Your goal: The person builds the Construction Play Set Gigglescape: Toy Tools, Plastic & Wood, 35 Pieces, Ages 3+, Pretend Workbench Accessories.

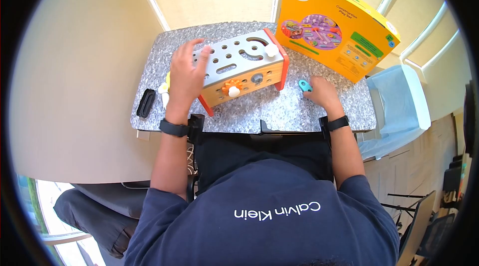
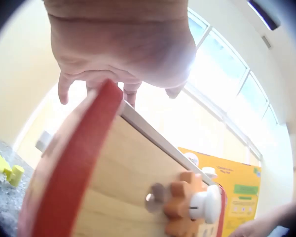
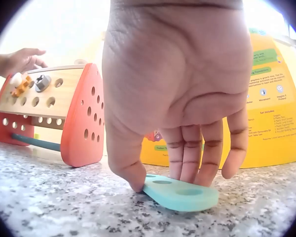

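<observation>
A wooden toy workbench [image 1: 239, 66] with red ends and a grey perforated top stands on the speckled table. Spread over the left end of its top is my left hand [image 1: 187, 74], fingers extended; whether they touch the surface I cannot tell. An orange gear [image 2: 182, 205] with a white knob sits on the wooden side, near a grey nut [image 3: 42, 83]. To the right of the bench, my right hand [image 3: 180, 94] pinches a flat teal piece [image 3: 180, 194] with holes, low at the tabletop, its thumb at one end and fingers behind.
The yellow play set box [image 1: 334, 26] stands behind at the right. A black object [image 1: 145, 103] lies at the table's left edge, with yellow-green pieces [image 2: 2, 165] beside the bench's left end. A bin with a light-blue liner [image 1: 399, 106] stands right of the table [image 1: 284, 116].
</observation>
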### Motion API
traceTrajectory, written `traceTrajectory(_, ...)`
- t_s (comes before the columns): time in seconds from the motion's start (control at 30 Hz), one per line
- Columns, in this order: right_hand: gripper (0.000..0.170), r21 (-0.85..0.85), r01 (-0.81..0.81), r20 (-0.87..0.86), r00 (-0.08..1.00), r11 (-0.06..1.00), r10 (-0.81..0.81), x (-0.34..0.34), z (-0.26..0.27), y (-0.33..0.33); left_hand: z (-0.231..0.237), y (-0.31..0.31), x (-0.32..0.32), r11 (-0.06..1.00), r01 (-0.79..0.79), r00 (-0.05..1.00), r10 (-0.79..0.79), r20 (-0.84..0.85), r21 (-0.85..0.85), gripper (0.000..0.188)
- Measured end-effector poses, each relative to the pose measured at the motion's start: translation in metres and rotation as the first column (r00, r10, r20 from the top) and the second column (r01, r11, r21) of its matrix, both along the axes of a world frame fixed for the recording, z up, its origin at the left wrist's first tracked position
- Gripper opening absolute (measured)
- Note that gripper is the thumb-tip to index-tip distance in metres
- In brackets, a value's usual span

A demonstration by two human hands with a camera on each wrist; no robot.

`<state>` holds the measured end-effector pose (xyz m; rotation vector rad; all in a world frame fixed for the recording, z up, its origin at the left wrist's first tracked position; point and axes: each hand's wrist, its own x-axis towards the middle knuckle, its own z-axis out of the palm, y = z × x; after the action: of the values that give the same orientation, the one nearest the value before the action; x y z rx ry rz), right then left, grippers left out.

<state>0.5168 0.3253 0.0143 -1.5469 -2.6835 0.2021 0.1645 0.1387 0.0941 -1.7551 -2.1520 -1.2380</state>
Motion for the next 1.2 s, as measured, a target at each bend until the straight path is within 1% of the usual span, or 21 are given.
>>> traceTrajectory(0.03,0.039,-0.028,-0.008,-0.023,1.0,1.0,0.007,0.001,0.003,-0.002,-0.007,0.001,-0.01,0.998,-0.059,0.992,0.054,0.111,0.035,0.053)
traceTrajectory(0.07,0.039,-0.028,-0.008,-0.023,1.0,1.0,0.008,0.003,0.0,-0.001,-0.016,0.002,-0.018,0.998,-0.059,0.992,0.055,0.111,0.035,0.053)
traceTrajectory(0.13,0.039,0.007,-0.01,-0.316,0.949,1.0,0.012,0.008,-0.007,0.005,-0.041,0.007,-0.035,0.998,0.005,0.912,-0.033,0.41,0.068,0.053)
traceTrajectory(0.17,0.039,0.006,-0.018,-0.314,0.949,1.0,0.019,0.005,-0.003,0.005,-0.054,0.009,-0.043,0.995,0.03,0.835,-0.076,0.545,0.091,0.053)
traceTrajectory(0.23,0.037,0.03,-0.063,-0.506,0.86,0.998,0.069,0.003,0.009,0.005,-0.075,0.014,-0.055,0.986,0.074,0.621,-0.164,0.766,0.151,0.054)
traceTrajectory(0.27,0.037,0.03,-0.063,-0.507,0.859,0.998,0.07,-0.001,0.021,-0.001,-0.078,0.016,-0.054,0.97,0.077,0.55,-0.235,0.802,0.231,0.055)
traceTrajectory(0.33,0.033,0.195,-0.143,-0.643,0.728,0.97,0.237,-0.014,0.049,-0.015,-0.08,0.015,-0.048,0.968,0.068,0.555,-0.238,0.797,0.241,0.057)
traceTrajectory(0.4,0.033,0.227,-0.203,-0.657,0.69,0.953,0.303,-0.028,0.085,-0.038,-0.08,0.017,-0.04,0.966,0.057,0.56,-0.241,0.793,0.253,0.059)
traceTrajectory(0.43,0.033,0.259,-0.263,-0.669,0.645,0.929,0.369,-0.037,0.099,-0.047,-0.08,0.019,-0.037,0.962,0.076,0.519,-0.264,0.813,0.264,0.061)
traceTrajectory(0.47,0.033,0.259,-0.268,-0.668,0.644,0.928,0.373,-0.045,0.108,-0.054,-0.079,0.02,-0.032,0.957,0.092,0.476,-0.285,0.832,0.275,0.062)
traceTrajectory(0.53,0.034,0.303,-0.444,-0.611,0.589,0.843,0.529,-0.06,0.121,-0.064,-0.077,0.022,-0.022,0.956,0.103,0.477,-0.289,0.83,0.274,0.062)
traceTrajectory(0.57,0.034,0.305,-0.446,-0.609,0.588,0.842,0.532,-0.069,0.122,-0.067,-0.074,0.023,-0.016,0.955,0.119,0.478,-0.295,0.828,0.272,0.063)
traceTrajectory(0.63,0.033,0.406,-0.581,-0.522,0.486,0.705,0.701,-0.089,0.124,-0.069,-0.07,0.023,-0.003,0.961,0.109,0.498,-0.275,0.823,0.255,0.061)
traceTrajectory(0.7,0.034,0.407,-0.582,-0.53,0.477,0.704,0.701,-0.108,0.122,-0.071,-0.065,0.023,0.01,0.952,0.144,0.444,-0.306,0.842,0.27,0.058)
traceTrajectory(0.77,0.036,0.408,-0.664,-0.489,0.422,0.627,0.764,-0.126,0.122,-0.068,-0.063,0.023,0.014,0.949,0.125,0.407,-0.315,0.857,0.29,0.052)
traceTrajectory(0.83,0.036,0.4,-0.683,-0.482,0.411,0.611,0.774,-0.14,0.119,-0.067,-0.062,0.023,0.013,0.935,0.167,0.326,-0.353,0.877,0.314,0.048)
traceTrajectory(0.87,0.035,0.357,-0.694,-0.466,0.448,0.625,0.763,-0.145,0.118,-0.068,-0.06,0.022,0.013,0.932,0.153,0.252,-0.358,0.899,0.328,0.045)
traceTrajectory(0.9,0.035,0.312,-0.704,-0.448,0.484,0.638,0.752,-0.148,0.118,-0.068,-0.059,0.022,0.011,0.932,0.151,0.254,-0.359,0.898,0.329,0.045)
traceTrajectory(0.97,0.035,0.283,-0.72,-0.444,0.487,0.633,0.752,-0.154,0.111,-0.066,-0.059,0.019,0.004,0.907,0.213,0.12,-0.394,0.911,0.364,0.043)
traceTrajectory(1.13,0.041,0.286,-0.736,-0.42,0.479,0.614,0.77,-0.158,0.102,-0.065,-0.063,0.018,-0.005,0.92,0.202,0.197,-0.373,0.907,0.335,0.047)
traceTrajectory(1.2,0.035,0.472,-0.635,-0.417,0.45,0.611,0.79,-0.154,0.102,-0.068,-0.065,0.016,-0.012,0.938,0.162,0.232,-0.339,0.912,0.308,0.05)
